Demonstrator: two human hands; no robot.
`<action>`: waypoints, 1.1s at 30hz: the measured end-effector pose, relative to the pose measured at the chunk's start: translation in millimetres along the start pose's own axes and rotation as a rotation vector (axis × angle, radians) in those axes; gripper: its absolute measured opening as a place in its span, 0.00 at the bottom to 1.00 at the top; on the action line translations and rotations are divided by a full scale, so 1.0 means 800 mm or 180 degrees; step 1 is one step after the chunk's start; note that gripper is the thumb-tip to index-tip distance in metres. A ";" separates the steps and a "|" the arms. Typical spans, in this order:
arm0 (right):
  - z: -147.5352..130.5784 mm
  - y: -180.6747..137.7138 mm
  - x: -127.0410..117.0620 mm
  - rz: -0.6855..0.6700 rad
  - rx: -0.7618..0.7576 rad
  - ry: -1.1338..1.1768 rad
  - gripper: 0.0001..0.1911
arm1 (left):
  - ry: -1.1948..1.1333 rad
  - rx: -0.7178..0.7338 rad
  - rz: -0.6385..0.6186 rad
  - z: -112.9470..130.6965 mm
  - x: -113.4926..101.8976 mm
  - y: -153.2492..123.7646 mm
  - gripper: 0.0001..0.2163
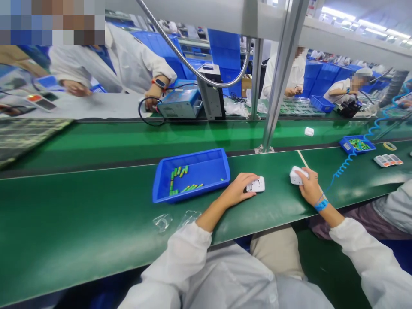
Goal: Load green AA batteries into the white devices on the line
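My left hand (240,189) is closed around the left side of a small white plastic device (258,184) that rests on the green bench. Dark slots show on the device's upper face. Farther right, my right hand (309,185) grips another white device (296,175), with the thumb and fingers on its right side. A blue strap with a coiled cord circles my right wrist. Left of my left hand sits a blue tray (193,194) with several green batteries (180,171) lying along its left and front parts.
Clear plastic pieces (162,222) lie in front of the tray. A smaller blue bin (357,145) of batteries, a tape roll (389,146) and white-orange devices (388,160) are at the right. A metal post (280,81) rises behind the bench. Another white device (309,131) lies beyond. Co-workers sit across.
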State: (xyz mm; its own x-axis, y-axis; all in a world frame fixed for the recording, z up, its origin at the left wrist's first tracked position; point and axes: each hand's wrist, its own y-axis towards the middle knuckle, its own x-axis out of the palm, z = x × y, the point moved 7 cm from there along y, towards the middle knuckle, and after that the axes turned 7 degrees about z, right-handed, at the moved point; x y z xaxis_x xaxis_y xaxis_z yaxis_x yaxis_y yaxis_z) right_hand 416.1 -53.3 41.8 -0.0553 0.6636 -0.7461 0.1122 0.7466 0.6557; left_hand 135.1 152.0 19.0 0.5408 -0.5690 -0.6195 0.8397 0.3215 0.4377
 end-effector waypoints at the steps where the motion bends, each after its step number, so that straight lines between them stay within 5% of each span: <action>1: 0.016 0.004 0.000 0.0050 0.0051 -0.0077 0.37 | -0.0007 0.0000 0.0014 0.000 0.000 -0.001 0.30; 4: 0.042 0.013 0.003 -0.0032 0.0065 -0.0099 0.36 | -0.0035 -0.0025 0.0061 0.000 -0.002 -0.002 0.31; 12: 0.046 0.014 0.008 -0.0490 0.0234 0.0588 0.34 | -0.0073 -0.0079 0.0030 0.003 -0.004 0.001 0.30; 20: 0.198 0.015 0.008 0.0018 0.1691 0.0254 0.49 | -0.0058 -0.0153 -0.0011 -0.001 -0.003 -0.001 0.30; 24: 0.244 0.013 0.002 0.0392 0.2083 0.0256 0.49 | -0.0001 -0.0130 -0.0019 -0.004 -0.002 -0.002 0.30; 28: 0.264 0.026 0.010 0.0454 0.2026 0.0220 0.42 | -0.0027 -0.0102 -0.0026 -0.006 -0.002 -0.002 0.29; 33: 0.250 0.050 0.030 0.0397 0.1289 0.0104 0.42 | 0.0004 -0.0205 -0.0017 -0.005 -0.006 -0.005 0.29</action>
State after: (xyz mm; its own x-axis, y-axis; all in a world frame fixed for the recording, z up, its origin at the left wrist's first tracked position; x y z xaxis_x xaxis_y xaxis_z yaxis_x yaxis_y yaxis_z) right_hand 618.0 -17.2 26.7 -0.0474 0.7537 -0.6555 0.5004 0.5859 0.6375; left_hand 129.3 156.7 17.5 0.5363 -0.5699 -0.6226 0.8440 0.3665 0.3915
